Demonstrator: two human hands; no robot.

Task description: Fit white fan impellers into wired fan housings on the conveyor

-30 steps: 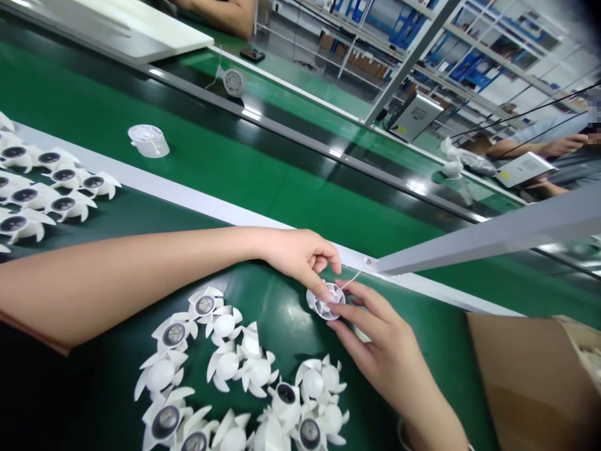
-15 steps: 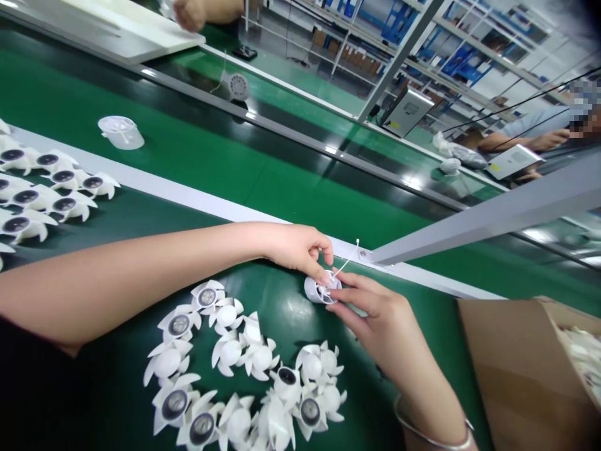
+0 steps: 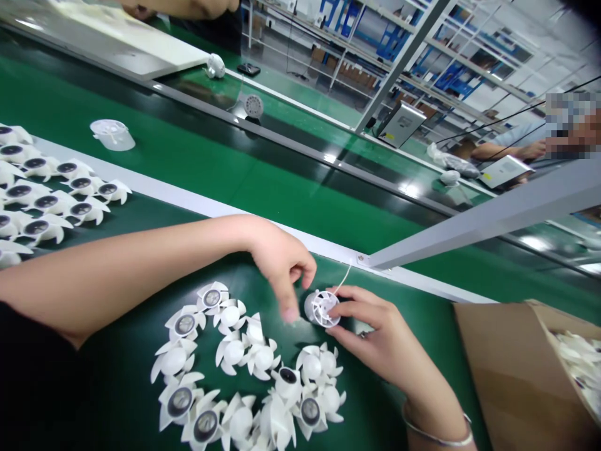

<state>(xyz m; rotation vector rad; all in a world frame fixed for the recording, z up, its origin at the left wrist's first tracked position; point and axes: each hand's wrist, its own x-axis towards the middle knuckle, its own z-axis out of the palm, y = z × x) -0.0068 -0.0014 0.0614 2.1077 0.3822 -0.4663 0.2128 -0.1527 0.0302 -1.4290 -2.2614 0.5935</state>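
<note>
My right hand (image 3: 380,335) grips a small white round housing (image 3: 321,308) with ribs inside and a thin white wire (image 3: 344,275) sticking up from it. My left hand (image 3: 282,263) hovers just left of the housing, fingers loosely curled and pointing down, holding nothing I can see. Below both hands lies a cluster of several white fan blades (image 3: 248,369) on the dark green mat (image 3: 117,388). A bracelet sits on my right wrist.
Rows of more fan blades (image 3: 51,194) lie at the left. A white housing (image 3: 111,134) rides the green conveyor belt (image 3: 244,169). A cardboard box (image 3: 511,369) of white parts stands at the right. A grey metal bar (image 3: 483,219) slants overhead. Other people's arms show across the line.
My left hand has let go of the housing and drawn back to its left. My right hand has turned the housing so its ribbed face shows. The housing on the belt has drifted left.
</note>
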